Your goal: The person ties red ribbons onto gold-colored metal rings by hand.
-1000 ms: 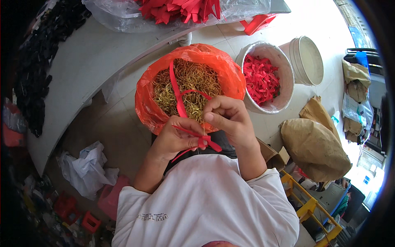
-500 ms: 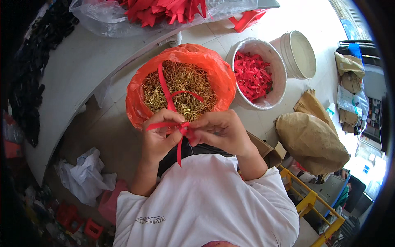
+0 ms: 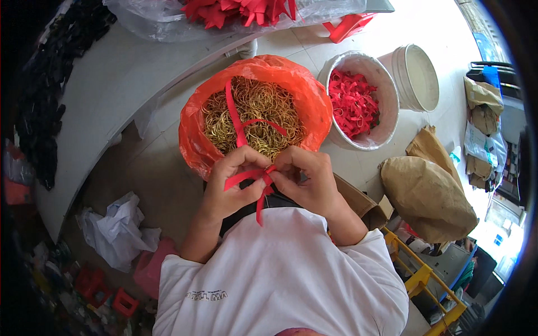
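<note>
Close in front of my chest, a red ribbon (image 3: 259,209) is pinched between both hands, one tail sticking out to the left and another hanging down. My left hand (image 3: 227,182) is closed on the ribbon, thumb against forefinger. My right hand (image 3: 307,178) grips it at the knot-like crossing, fingertips touching those of the left. A small metallic bit shows at the crossing, too small to make out. Just beyond the hands, an orange plastic bag (image 3: 193,106) holds a heap of gold-coloured metal rings (image 3: 252,106). A loose red ribbon strip (image 3: 232,106) lies across the rings.
A white bucket (image 3: 392,120) of red ribbon pieces stands right of the bag, with another pale bucket (image 3: 417,78) behind. A curved grey table (image 3: 112,84) carries black strips and red ribbons on plastic. Brown paper sacks (image 3: 426,193) and a yellow frame (image 3: 417,277) are at right.
Both hands have shifted slightly right in the picture, still pinching the ribbon. The right fingers have drawn in closer around the crossing. The whole scene has shifted a little with the head.
</note>
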Demonstrator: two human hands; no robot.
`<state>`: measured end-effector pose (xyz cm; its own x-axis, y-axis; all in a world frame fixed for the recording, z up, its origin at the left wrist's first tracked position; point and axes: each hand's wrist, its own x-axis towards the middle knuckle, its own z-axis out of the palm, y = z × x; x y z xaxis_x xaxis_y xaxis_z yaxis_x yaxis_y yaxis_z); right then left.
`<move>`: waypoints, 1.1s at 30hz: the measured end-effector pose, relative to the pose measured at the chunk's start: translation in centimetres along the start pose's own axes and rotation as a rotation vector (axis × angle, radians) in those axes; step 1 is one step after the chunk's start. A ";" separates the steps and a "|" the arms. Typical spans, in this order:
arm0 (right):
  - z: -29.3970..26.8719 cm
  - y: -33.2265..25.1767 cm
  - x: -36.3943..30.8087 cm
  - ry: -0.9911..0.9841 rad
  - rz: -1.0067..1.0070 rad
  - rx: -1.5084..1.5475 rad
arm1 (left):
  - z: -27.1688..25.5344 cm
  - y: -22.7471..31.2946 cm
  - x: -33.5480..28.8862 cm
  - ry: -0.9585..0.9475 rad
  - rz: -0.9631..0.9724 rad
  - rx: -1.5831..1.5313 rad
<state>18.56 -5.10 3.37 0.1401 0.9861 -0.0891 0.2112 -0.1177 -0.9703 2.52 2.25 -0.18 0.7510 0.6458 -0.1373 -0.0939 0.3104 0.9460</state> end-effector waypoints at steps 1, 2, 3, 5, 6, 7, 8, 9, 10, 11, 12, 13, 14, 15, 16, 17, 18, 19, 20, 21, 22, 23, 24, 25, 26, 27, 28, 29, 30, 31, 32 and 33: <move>0.0 0.2 0.0 -0.005 -0.001 0.003 | 0.1 0.2 0.1 0.006 -0.001 0.001; 0.1 0.6 0.0 0.009 -0.081 -0.010 | 0.3 0.5 0.1 0.014 0.014 -0.010; 0.1 0.9 0.0 0.024 -0.162 -0.023 | 0.5 0.6 0.2 0.021 0.030 -0.021; 0.9 2.0 -0.4 0.088 -0.139 0.120 | 1.2 -0.4 0.8 0.175 0.192 0.075; 1.2 2.3 -0.6 0.154 -0.116 0.262 | 1.4 -0.7 0.9 0.327 0.355 0.172; 1.2 2.2 -0.7 0.153 -0.114 0.263 | 1.4 -0.7 0.8 0.328 0.354 0.172; 1.2 1.9 -0.8 0.128 -0.082 0.320 | 1.2 -0.6 0.5 0.265 0.249 0.075; 1.1 1.7 -0.8 0.103 -0.049 0.376 | 1.2 -0.5 0.2 0.202 0.143 -0.021; 1.1 1.4 -0.6 0.101 -0.048 0.377 | 1.3 -0.4 -0.1 0.204 0.142 -0.022; 1.0 1.0 -0.3 0.148 -0.155 0.167 | 1.3 -0.2 -0.3 0.257 0.170 0.130; 0.9 0.9 0.0 0.194 -0.260 -0.043 | 1.3 -0.1 -0.4 0.309 0.198 0.281; 0.9 1.0 0.1 0.191 -0.258 -0.044 | 1.3 0.0 -0.4 0.310 0.196 0.280; 0.7 1.3 0.1 0.212 -0.338 -0.122 | 1.3 0.2 -0.3 0.302 0.269 0.420; 0.6 1.5 0.1 0.233 -0.417 -0.199 | 1.2 0.2 -0.2 0.293 0.342 0.561; 0.5 1.7 -0.2 0.233 -0.416 -0.200 | 1.1 0.2 -0.2 0.292 0.342 0.560; 0.4 1.8 -0.5 0.263 -0.295 -0.030 | 0.9 0.0 -0.3 0.298 0.376 0.502; 0.4 1.9 -0.7 0.291 -0.172 0.139 | 0.8 0.0 -0.3 0.305 0.410 0.444; 0.5 1.9 -0.8 0.291 -0.170 0.140 | 0.8 0.0 -0.2 0.304 0.407 0.444; 0.7 1.9 -0.9 0.308 -0.116 0.226 | 0.9 0.2 -0.1 0.318 0.363 0.331; 0.8 1.8 -0.9 0.324 -0.062 0.311 | 1.0 0.5 0.1 0.330 0.318 0.218; 0.7 1.8 -0.8 0.321 -0.060 0.313 | 1.3 1.4 0.6 0.299 0.289 0.204; 0.3 1.7 -0.5 0.270 -0.151 0.208 | 1.3 1.3 0.4 0.303 0.287 0.204; 0.1 1.7 -0.2 0.219 -0.241 0.103 | 1.1 1.0 0.3 0.240 0.276 0.209; 0.0 1.7 0.1 0.220 -0.241 0.102 | 0.9 0.8 0.3 0.172 0.267 0.213; 0.0 1.7 0.4 0.216 -0.271 0.035 | 0.6 0.4 0.4 0.136 0.332 0.202; -0.1 1.7 0.7 0.212 -0.301 -0.033 | 0.6 0.5 0.4 0.133 0.331 0.201; -0.1 2.0 0.7 0.209 -0.301 -0.032 | 0.7 0.7 0.1 0.073 0.235 -0.078; -0.2 2.7 0.7 0.137 -0.256 0.010 | 0.7 0.9 -0.1 0.011 0.136 -0.355; -0.2 3.0 0.6 0.064 -0.210 0.053 | 0.7 0.3 -0.1 -0.020 0.172 -0.384; -0.2 3.0 0.6 0.062 -0.209 0.054 | 0.8 0.4 -0.1 -0.017 0.172 -0.385; -0.2 3.0 0.6 0.094 -0.216 0.145 | 1.1 0.6 0.0 0.060 0.128 -0.359; -0.1 2.8 0.5 0.126 -0.223 0.236 | 1.3 0.6 0.0 0.138 0.085 -0.333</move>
<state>19.34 -4.93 0.60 0.2373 0.9606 0.1448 0.0227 0.1435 -0.9894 3.26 1.55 0.76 0.6383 0.7600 -0.1225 -0.3763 0.4468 0.8116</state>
